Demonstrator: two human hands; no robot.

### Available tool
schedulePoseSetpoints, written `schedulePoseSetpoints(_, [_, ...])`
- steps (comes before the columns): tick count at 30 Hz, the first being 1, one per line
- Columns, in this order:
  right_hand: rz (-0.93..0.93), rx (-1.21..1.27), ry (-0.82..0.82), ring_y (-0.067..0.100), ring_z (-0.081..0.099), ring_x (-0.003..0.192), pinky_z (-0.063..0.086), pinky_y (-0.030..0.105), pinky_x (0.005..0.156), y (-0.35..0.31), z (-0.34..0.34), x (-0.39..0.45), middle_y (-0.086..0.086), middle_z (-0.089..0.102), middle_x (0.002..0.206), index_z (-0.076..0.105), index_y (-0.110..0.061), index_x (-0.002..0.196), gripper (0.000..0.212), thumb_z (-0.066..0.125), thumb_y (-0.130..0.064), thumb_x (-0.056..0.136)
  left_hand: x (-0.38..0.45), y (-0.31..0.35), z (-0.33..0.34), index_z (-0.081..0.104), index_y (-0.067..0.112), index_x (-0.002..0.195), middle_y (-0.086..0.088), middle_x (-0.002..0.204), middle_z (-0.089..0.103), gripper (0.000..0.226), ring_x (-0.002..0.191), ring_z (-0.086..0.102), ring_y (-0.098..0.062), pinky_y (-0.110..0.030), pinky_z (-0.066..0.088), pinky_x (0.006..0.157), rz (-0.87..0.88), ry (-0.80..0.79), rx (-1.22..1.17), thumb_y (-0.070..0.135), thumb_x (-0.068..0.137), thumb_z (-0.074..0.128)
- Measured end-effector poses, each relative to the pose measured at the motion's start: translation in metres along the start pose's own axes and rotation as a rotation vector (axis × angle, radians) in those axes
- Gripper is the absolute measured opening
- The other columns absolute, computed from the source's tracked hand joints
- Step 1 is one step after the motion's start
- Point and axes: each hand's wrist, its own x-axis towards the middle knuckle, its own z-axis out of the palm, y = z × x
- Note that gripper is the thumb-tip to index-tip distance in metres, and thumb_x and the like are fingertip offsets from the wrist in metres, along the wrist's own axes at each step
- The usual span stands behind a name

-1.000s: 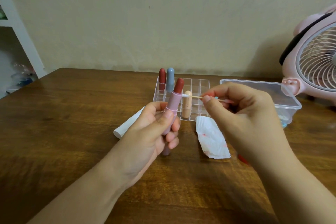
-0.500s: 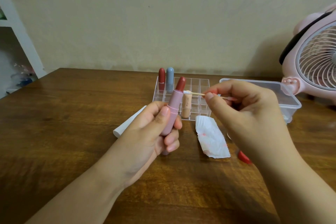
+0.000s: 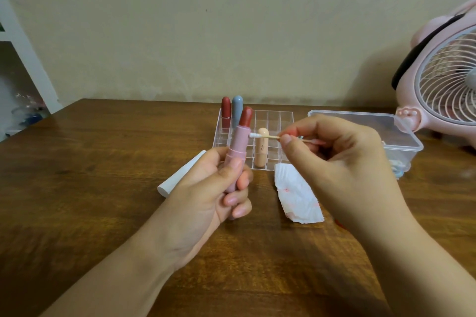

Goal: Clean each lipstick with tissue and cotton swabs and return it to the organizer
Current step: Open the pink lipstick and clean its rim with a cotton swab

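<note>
My left hand [image 3: 213, 195] grips an open pink lipstick [image 3: 238, 144] upright, its red bullet extended at the top. My right hand [image 3: 337, 162] pinches a cotton swab [image 3: 265, 136] by its wooden stick; the white tip touches the pink tube just below the bullet. Behind stands the clear organizer [image 3: 280, 121], holding a red lipstick [image 3: 226, 113], a grey-blue lipstick [image 3: 237, 108] and a peach lipstick [image 3: 261, 147]. A stained tissue [image 3: 296, 195] lies flat on the table between my hands.
A white cap or tube [image 3: 180, 175] lies left of my left hand. A clear plastic box [image 3: 401, 131] sits to the right, a pink fan [image 3: 448, 82] beyond it. A small red thing [image 3: 339, 224] peeks from under my right wrist. White shelving [image 3: 23, 59] stands at far left.
The swab tip has dropped from beside the red bullet to the rim of the pink tube. My left hand has shifted the lipstick slightly; my right hand has followed leftward.
</note>
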Motion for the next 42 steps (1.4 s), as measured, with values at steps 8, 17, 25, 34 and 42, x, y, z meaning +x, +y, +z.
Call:
schedulePoseSetpoints(8, [0.005,0.024,0.025,0.007,0.039,0.046,0.032,0.01,0.044,-0.001,-0.002,-0.001,0.009,0.043,0.052,0.066,-0.017,0.071,0.009,0.064,-0.017,0.08,-0.001,-0.001,-0.003,0.053,0.014,0.1,-0.001,0.066,0.048,0.025,0.052,0.032,-0.01,-0.023,0.036,0.047,0.011,-0.031,0.01,0.027,0.079,0.056])
schedulePoseSetpoints(17, [0.015,0.04,0.032,0.005,0.041,0.044,0.033,0.008,0.045,0.001,-0.003,0.001,-0.004,0.041,0.046,0.066,-0.015,0.071,0.01,0.063,-0.014,0.081,-0.001,0.002,-0.003,0.056,0.013,0.101,-0.003,0.067,0.048,0.027,0.052,0.032,-0.011,-0.023,0.036,0.046,-0.009,-0.042,0.006,0.027,0.078,0.055])
schedulePoseSetpoints(25, [0.039,0.092,0.033,0.005,0.036,0.04,0.03,0.009,0.043,0.004,-0.005,0.002,-0.008,0.042,0.042,0.066,-0.015,0.07,0.013,0.063,-0.013,0.082,-0.002,0.001,-0.003,0.058,0.011,0.099,-0.004,0.069,0.053,0.023,0.051,0.036,-0.01,-0.022,0.037,0.046,-0.017,-0.018,0.004,0.031,0.087,0.056])
schedulePoseSetpoints(34, [-0.024,0.091,-0.02,0.018,0.053,0.058,0.04,0.018,0.049,0.003,0.0,0.0,0.004,0.061,0.068,0.067,-0.019,0.074,0.009,0.069,-0.017,0.082,-0.002,0.002,0.0,0.073,0.019,0.083,-0.006,0.068,0.057,0.031,0.048,0.031,-0.01,-0.02,0.031,0.043,-0.02,-0.017,0.002,0.041,0.087,0.05])
schedulePoseSetpoints(42, [-0.03,0.111,-0.029,0.012,0.055,0.06,0.043,0.013,0.054,0.007,0.0,-0.001,-0.004,0.064,0.071,0.067,-0.021,0.075,0.009,0.069,-0.016,0.082,-0.002,0.005,-0.003,0.072,0.014,0.092,-0.009,0.072,0.055,0.028,0.05,0.037,-0.01,-0.02,0.037,0.044,-0.062,-0.111,-0.16,0.033,0.09,0.052])
